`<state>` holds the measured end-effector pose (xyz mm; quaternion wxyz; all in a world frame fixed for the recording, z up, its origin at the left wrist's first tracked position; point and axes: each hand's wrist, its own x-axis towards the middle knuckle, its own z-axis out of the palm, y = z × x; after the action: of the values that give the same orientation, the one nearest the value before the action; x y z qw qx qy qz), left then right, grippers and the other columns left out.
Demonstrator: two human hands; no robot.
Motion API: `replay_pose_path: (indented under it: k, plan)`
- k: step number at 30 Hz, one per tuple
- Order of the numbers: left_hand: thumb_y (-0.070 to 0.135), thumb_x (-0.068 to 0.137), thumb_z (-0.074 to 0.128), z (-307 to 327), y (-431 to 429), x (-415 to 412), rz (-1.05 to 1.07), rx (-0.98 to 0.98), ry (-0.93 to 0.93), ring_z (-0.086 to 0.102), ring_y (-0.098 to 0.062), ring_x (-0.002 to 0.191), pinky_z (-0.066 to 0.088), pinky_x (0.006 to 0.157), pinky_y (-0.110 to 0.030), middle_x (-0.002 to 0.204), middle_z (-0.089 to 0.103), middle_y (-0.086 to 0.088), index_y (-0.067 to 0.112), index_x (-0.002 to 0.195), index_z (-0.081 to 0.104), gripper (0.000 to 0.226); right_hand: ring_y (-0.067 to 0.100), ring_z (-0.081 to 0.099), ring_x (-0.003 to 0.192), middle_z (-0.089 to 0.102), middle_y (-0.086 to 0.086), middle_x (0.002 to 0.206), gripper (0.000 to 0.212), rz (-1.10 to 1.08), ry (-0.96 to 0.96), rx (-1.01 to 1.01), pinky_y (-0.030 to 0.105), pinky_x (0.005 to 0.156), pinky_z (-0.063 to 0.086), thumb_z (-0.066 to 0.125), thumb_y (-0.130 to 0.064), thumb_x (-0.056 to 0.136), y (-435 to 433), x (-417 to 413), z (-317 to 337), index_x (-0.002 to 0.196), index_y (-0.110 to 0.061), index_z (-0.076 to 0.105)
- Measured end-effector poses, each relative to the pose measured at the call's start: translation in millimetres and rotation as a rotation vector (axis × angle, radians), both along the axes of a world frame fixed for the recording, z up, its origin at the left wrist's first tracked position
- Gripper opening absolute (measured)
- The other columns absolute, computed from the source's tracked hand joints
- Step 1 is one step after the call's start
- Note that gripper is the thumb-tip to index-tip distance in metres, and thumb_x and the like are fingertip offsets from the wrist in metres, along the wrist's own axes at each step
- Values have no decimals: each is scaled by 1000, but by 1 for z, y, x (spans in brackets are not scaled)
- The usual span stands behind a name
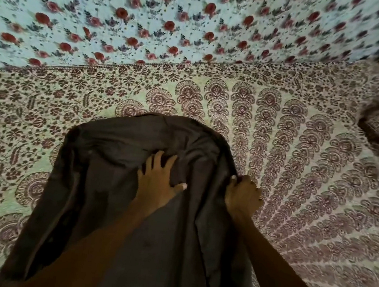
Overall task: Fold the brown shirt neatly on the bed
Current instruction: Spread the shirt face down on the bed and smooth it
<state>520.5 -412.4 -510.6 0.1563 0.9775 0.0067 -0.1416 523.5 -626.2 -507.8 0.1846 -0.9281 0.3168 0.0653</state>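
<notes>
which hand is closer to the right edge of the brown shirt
Right. The right hand is closed on the brown shirt at its right edge, beside the patterned bedspread. The left hand lies spread flat on the cloth further in, near the middle.

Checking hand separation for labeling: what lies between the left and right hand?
In the head view, only brown shirt fabric: a wrinkled strip runs between the left hand, spread flat on it, and the right hand, which grips its right edge.

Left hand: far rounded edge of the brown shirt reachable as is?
Probably yes. The left hand lies flat on the brown shirt, and only bare cloth lies ahead. The right hand grips the right edge.
</notes>
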Motion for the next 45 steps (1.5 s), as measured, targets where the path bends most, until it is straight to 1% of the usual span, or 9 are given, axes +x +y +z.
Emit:
replay_pose_path:
  k: [6,10,16,20,26,28,34,38,45]
  plan:
    - [76,64,64,0,-15,-21,29,20,146,-12,-31,148,12,109,-70,159,-23,3,42,151,5,110,37,61,102,61,16,112,24,-179,-159,134,42,80,48,56,-12,88,-46,29,31,111,-8,54]
    - [78,69,57,-1,-25,-48,36,64,198,-14,-34,148,9,109,-71,157,-30,2,41,151,-3,109,41,47,120,48,21,132,47,-68,-53,-129,50,95,44,64,-13,82,-62,50,35,126,-9,47]
    - [50,90,51,24,-20,-31,174,125,-185,51,-31,115,39,93,-47,137,41,-7,24,125,53,43,34,44,117,51,10,127,42,588,-140,-179,44,94,40,62,-19,81,-1,43,32,122,-21,55]
    - [25,92,52,32,34,36,252,150,-484,55,-36,102,42,84,-45,115,56,-13,14,109,59,22,34,46,116,52,10,127,35,732,-265,-36,44,91,42,53,-13,89,42,77,30,124,-17,56]
    - [44,96,45,47,114,116,224,360,96,35,-35,137,11,114,-59,139,49,-16,9,133,49,50,34,29,140,38,15,148,54,895,-43,-106,48,117,21,42,-33,99,107,130,23,145,-8,31]
    - [47,88,57,50,126,121,175,335,237,45,-33,131,10,112,-63,131,57,-13,11,124,55,51,34,37,134,52,16,136,49,880,47,-186,48,115,22,52,-36,95,114,136,25,136,-9,45]
    - [21,86,62,42,130,98,228,271,-587,50,-31,101,33,93,-47,103,59,-7,16,100,56,16,33,52,109,62,10,111,31,651,-493,-132,44,93,40,61,-27,89,110,128,24,115,-12,54]
    - [31,83,69,10,132,84,175,291,-295,44,-31,121,33,104,-48,128,47,-9,17,131,38,59,36,41,127,60,11,123,47,668,-76,-163,54,110,23,60,-41,87,108,134,6,124,-13,49]
    - [74,87,33,21,134,107,269,75,41,56,-34,117,19,111,-58,120,64,-14,18,123,54,70,34,57,112,68,15,104,49,587,-93,41,54,108,22,41,-55,95,124,142,13,104,-13,64]
